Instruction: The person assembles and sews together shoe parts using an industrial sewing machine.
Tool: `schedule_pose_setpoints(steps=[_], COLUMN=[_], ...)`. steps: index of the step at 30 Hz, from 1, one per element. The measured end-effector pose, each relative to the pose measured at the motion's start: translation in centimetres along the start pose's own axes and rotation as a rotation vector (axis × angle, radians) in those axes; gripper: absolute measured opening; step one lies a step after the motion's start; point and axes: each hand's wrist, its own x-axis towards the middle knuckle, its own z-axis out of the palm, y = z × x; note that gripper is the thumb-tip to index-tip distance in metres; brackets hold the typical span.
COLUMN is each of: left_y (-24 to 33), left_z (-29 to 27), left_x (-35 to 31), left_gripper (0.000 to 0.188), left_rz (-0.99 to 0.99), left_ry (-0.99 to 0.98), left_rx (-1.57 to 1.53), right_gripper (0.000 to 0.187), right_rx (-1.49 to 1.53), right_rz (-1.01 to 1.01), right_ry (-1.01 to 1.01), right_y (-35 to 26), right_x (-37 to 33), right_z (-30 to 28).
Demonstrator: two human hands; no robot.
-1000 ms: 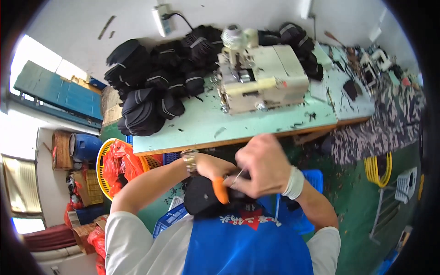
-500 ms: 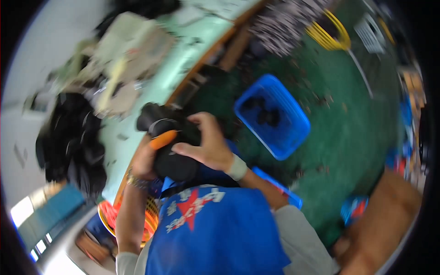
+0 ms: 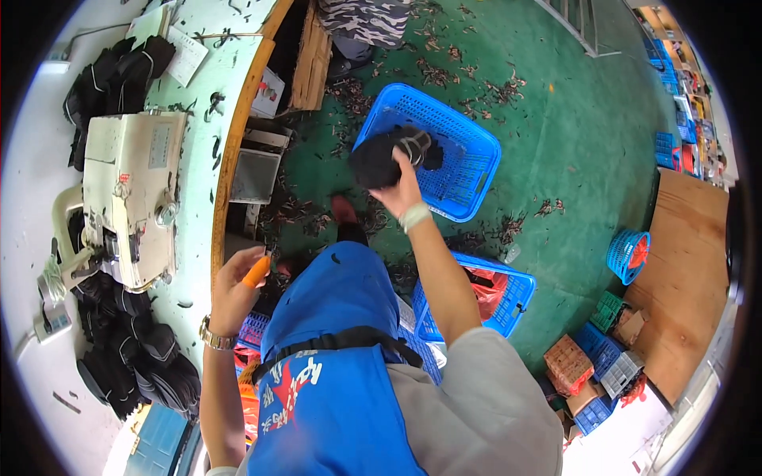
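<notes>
My right hand [image 3: 399, 193] grips a bundle of black fabric pieces [image 3: 375, 161] with a thin pale line across one end. It is held over the near left part of a blue plastic basket [image 3: 477, 182] on the floor. Some black pieces lie inside that basket, partly hidden by the bundle; their exact kind does not show. My left hand [image 3: 230, 292] is by the table's edge, apart from the bundle. An orange finger cover [image 3: 256, 272] sits on one of its digits. Its fingers are curled together, and whatever may be between them is too small to name.
On the pale green table [image 3: 198, 103] to the left stands a cream sewing machine [image 3: 131, 190], with black fabric piles [image 3: 147, 337] around it. A second blue basket [image 3: 520, 297] with a red bag is beside my right forearm. Dark scraps [image 3: 432, 71] litter the green floor.
My view has turned and steadied. Both hands were around the black bundle; now my left hand has let go, and my right hand has carried the bundle over to the blue basket.
</notes>
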Motion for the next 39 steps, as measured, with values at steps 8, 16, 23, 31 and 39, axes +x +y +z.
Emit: schedule_pose_setpoints(steps=[8,16,23,31,39], left_y=[-3.2,-11.7,-15.3,-11.0,-15.5], left_z=[-6.1,-13.7,-30.5,-51.0,-47.6], left_x=[-2.6,-11.5,-13.4,2.4,-4.8], left_gripper=[0.033,0.041,0.035,0.103,0.035], left_rz=[0.015,-0.148,0.128,-0.283,0.534], left_ry=[0.083,0.501,1.136,1.293,0.965], left_rx=[0.061,0.119,0.277,-0.398,-0.962], right_gripper=[0.041,0.030,0.027,0.028,0.022], right_rx=[-0.704,-1.027,-1.223,-1.419,-1.555], right_rz=[0.037,0.331,0.227,-0.038,-0.375], right_ry=[0.234,0.116,0.208,0.002,-0.229], right_y=[7.9,17.6,16.8,24.1,28.9], right_x=[8.1,1.8,-0.5,-8.0,-12.9], right_z=[-0.1,-1.9,-0.8,9.0,13.7])
